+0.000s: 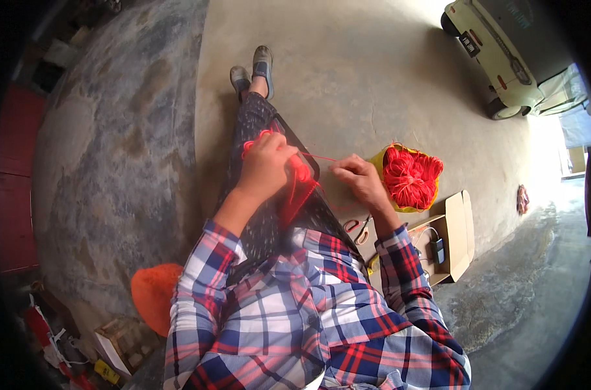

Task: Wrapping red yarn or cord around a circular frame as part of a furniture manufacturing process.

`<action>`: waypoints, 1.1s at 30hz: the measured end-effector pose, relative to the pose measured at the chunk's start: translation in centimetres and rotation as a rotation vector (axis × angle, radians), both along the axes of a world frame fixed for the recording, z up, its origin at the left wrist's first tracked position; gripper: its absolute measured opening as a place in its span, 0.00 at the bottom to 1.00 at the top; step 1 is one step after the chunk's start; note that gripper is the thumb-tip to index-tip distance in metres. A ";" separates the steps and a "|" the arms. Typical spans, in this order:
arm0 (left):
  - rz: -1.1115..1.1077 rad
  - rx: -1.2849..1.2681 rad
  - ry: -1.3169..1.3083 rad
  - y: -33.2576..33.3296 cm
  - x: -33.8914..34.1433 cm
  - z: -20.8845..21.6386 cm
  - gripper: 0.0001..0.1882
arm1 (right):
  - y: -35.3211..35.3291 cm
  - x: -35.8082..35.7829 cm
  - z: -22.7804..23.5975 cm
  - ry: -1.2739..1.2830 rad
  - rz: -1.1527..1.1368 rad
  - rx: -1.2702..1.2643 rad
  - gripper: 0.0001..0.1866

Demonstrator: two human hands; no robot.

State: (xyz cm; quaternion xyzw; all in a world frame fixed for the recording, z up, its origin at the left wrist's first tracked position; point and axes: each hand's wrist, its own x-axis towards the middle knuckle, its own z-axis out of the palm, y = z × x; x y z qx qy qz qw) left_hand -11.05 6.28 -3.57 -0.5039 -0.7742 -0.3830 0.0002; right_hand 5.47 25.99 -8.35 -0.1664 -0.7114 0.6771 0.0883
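Observation:
Bright red cord (300,170) hangs in loops and a knotted, net-like piece over my lap, partly blurred by motion. My left hand (266,166) is closed around its upper part, with red loops showing past the fingers. From there a single strand runs across to my right hand (359,177), whose fingers are pinched together on it. Just beyond the right hand stands a yellow bag (376,160) filled with red cord skeins (410,177). Scissors with orange-and-black handles (357,230) lie below my right wrist.
An open cardboard box (460,234) holding a black device (438,250) sits by my right forearm. An orange seat or cushion (156,298) is at my left, near a wooden crate (128,342). A pale vehicle (497,55) stands far right on the concrete floor (347,71).

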 end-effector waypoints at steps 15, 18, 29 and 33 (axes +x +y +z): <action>0.022 0.027 -0.569 0.1 5.8 -3.6 0.14 | -2.2 3.7 8.7 0.220 -0.053 0.105 0.14; 0.088 0.027 -0.661 0.3 6.2 -5.6 0.15 | -5.4 5.8 11.6 0.399 0.280 -0.493 0.16; 0.018 0.068 -0.595 0.3 6.7 -6.9 0.16 | -14.2 5.4 17.6 0.040 0.767 -1.013 0.20; 0.000 0.021 -0.679 1.0 6.7 -7.8 0.15 | -15.4 4.1 19.0 0.398 1.140 -0.943 0.19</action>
